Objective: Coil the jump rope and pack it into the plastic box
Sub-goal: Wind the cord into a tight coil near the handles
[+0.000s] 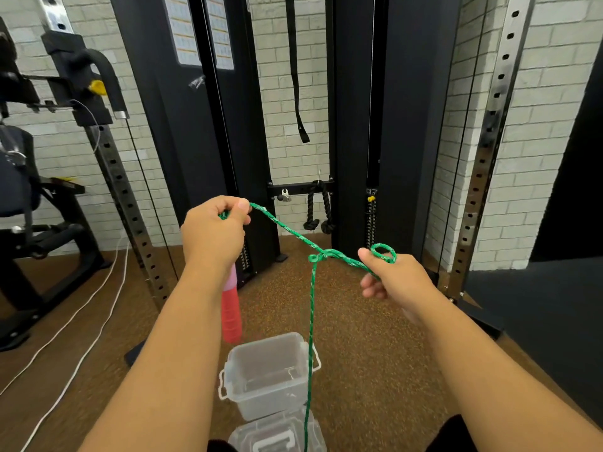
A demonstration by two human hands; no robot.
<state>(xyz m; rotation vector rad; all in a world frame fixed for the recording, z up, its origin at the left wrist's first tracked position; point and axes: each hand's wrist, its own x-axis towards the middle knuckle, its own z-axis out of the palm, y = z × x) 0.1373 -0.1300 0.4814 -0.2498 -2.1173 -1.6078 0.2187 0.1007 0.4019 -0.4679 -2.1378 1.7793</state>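
Both my bare forearms reach forward from 6 o'clock. My left hand [213, 231], raised toward 11 o'clock, is fisted, thumb pressed on the forefinger, pinching. My right hand [396, 277] sits lower at 2 o'clock, fingers curled, forefinger hooked, thumb pointing left.

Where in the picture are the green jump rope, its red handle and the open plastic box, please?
green jump rope [287, 230], head view, on the taut stretch between the hands.
red handle [231, 316], head view, on its ribbed body.
open plastic box [235, 358], head view, on its left rim.
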